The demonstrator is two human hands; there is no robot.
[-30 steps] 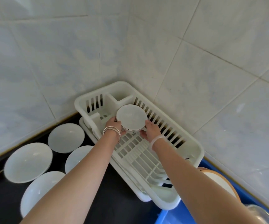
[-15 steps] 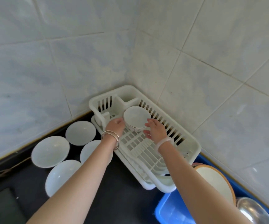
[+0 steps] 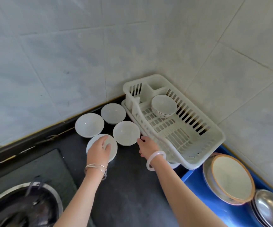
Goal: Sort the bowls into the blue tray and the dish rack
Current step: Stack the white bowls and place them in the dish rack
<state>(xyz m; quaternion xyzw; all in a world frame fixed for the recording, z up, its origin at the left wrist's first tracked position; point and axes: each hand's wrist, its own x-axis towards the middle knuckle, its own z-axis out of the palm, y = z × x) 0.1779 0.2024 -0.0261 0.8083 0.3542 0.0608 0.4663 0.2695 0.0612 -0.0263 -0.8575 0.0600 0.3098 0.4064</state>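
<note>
A white dish rack [image 3: 203,161] sits in the tiled corner with one white bowl [image 3: 164,104] resting inside at its far end. Several white bowls stand on the black counter to its left: a far one [image 3: 113,113], a left one [image 3: 89,125], a middle one [image 3: 126,132] and a near one [image 3: 114,149]. My left hand [image 3: 98,150] lies over the near bowl, fingers stretched across it. My right hand [image 3: 147,145] hovers between the middle bowl and the rack, its fingertips close to that bowl's rim, holding nothing. The blue tray [image 3: 193,181] is at the lower right.
In the blue tray lie an orange-rimmed dish [image 3: 230,177] on a stack and a steel bowl [image 3: 270,208]. A stove burner with a dark pan [image 3: 17,208] fills the lower left. Tiled walls close the counter at the back and right.
Both hands let go of the bowl, which now rests in the rack, and drew back left to the bowls on the counter. The view swung left and down.
</note>
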